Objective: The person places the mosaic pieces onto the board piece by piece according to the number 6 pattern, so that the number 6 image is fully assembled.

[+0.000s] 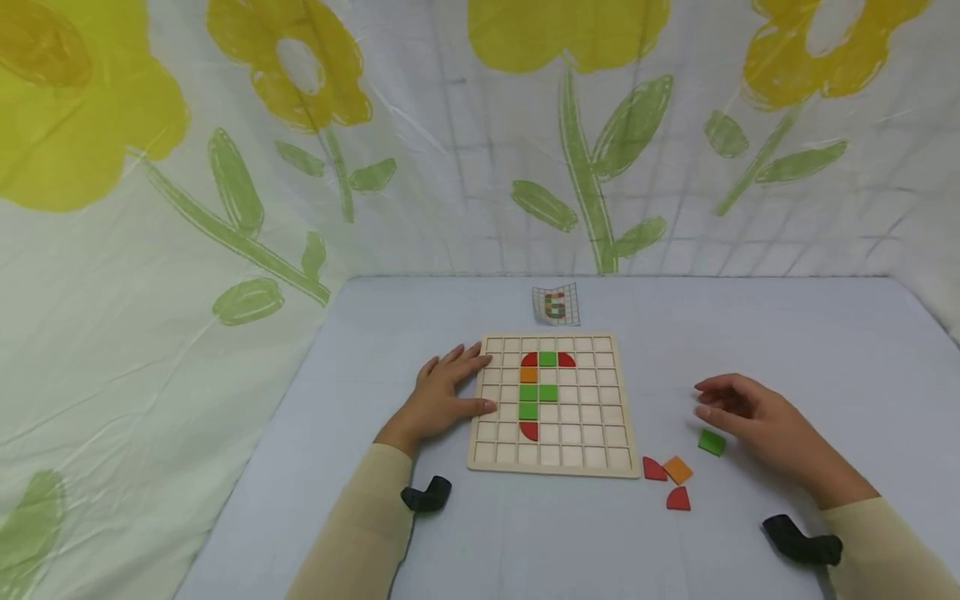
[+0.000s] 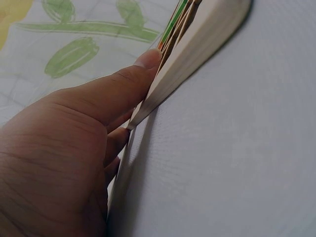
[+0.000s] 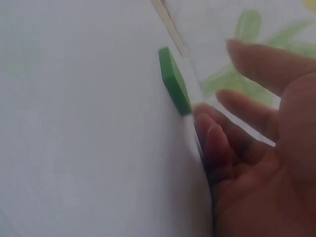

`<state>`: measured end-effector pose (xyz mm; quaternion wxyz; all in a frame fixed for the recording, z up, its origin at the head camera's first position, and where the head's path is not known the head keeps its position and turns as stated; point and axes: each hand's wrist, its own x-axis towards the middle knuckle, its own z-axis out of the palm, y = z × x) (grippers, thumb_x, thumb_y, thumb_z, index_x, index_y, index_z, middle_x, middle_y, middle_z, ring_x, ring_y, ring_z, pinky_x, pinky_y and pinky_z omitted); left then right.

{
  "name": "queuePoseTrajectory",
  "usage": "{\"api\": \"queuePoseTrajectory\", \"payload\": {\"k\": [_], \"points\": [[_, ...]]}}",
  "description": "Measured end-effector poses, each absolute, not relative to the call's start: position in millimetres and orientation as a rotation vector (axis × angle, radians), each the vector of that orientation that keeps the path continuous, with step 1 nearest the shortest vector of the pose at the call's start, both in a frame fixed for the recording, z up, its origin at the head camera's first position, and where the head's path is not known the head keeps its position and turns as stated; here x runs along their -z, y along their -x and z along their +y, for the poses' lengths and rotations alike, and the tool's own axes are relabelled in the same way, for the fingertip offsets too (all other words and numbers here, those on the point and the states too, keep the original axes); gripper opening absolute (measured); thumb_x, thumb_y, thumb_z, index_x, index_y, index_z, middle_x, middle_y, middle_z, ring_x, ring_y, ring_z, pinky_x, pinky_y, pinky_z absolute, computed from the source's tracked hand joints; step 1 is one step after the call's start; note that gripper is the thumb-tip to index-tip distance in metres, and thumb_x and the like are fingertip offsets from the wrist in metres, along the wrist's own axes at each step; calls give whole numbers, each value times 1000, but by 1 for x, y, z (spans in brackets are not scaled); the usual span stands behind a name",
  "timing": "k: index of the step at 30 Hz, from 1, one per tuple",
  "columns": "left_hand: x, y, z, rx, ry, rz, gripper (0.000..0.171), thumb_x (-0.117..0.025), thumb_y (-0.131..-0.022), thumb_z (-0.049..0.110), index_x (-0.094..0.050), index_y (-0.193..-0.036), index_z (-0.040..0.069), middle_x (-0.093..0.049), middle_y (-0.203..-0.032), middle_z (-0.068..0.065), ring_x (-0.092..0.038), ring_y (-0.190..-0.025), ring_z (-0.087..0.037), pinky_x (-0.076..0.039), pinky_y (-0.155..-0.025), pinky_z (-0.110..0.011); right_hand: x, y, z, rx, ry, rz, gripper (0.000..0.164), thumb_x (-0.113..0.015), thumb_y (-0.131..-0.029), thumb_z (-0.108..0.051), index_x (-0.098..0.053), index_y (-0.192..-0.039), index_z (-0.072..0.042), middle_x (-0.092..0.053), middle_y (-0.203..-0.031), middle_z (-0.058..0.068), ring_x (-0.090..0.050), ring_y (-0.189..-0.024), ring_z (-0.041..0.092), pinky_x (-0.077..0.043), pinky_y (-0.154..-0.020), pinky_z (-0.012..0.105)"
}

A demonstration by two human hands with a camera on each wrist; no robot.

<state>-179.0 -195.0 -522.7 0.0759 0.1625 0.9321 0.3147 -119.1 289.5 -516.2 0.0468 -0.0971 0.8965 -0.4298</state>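
My left hand [image 1: 441,396] rests at the left edge of a wooden grid board [image 1: 592,463], fingers spread. In the left wrist view its thumb [image 2: 133,81] lies on the rim. Red quarter-round tiles [image 1: 530,431], green square tiles [image 1: 528,411] and an orange square tile [image 1: 528,375] sit in the cells, in an F-like shape. To the right of the board my right hand [image 1: 761,425] hovers with nothing held, thumb and forefinger apart. Just below its fingertips a loose green square tile [image 1: 712,442] lies on the table; the right wrist view shows this green tile [image 3: 174,81] beside the fingers.
Near the board's lower right corner lie a loose orange tile [image 1: 678,470] and two red quarter-round tiles [image 1: 678,499]. A small printed pattern card [image 1: 556,305] is behind the board. Black wrist devices [image 1: 427,495] are at both sleeves. A flower-printed curtain [image 1: 420,192] hangs behind the table.
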Motion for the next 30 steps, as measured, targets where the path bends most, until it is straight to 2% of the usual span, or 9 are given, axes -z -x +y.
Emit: {"api": "queuePoseTrajectory", "payload": {"k": [3,10,15,24,30], "points": [[523,179,-194,-934,-480,2799,86,-87,-92,48,-51,-166,22,-29,-176,8,-12,-165,-19,3,-129,-48,517,119,295,1292,325,2726,43,-81,-102,-28,-68,-136,-6,-70,-124,9,-63,-102,15,-53,-81,20],[523,180,-193,-932,-479,2793,87,-87,-92,49,-50,-166,22,-28,-176,9,-11,-165,-17,3,-129,-47,520,118,309,1274,482,2715,42,-90,-94,-22,-73,-130,-12,-69,-131,6,-63,-109,6,-47,-90,11],[523,179,-194,-929,-476,2791,86,-87,-93,49,-50,-166,22,-27,-176,9,-11,-165,-18,3,-129,-49,522,119,309,1205,600,2740,40,-94,-89,-22,-76,-124,-15,-65,-127,2,-59,-113,4,-40,-94,8],[522,180,-194,-935,-471,2792,87,-87,-92,50,-50,-166,22,-27,-177,9,-11,-165,-18,3,-129,-49,522,118,299,1153,637,2799,23,-93,-90,-16,-78,-106,-23,-66,-113,-7,-60,-103,7,-43,-89,10],[522,179,-194,-942,-474,2790,87,-87,-91,49,-51,-166,22,-28,-176,9,-11,-165,-18,3,-129,-47,520,115,294,1137,559,2794,20,-91,-92,-19,-76,-104,-24,-69,-109,-9,-61,-102,10,-47,-88,13]]}}
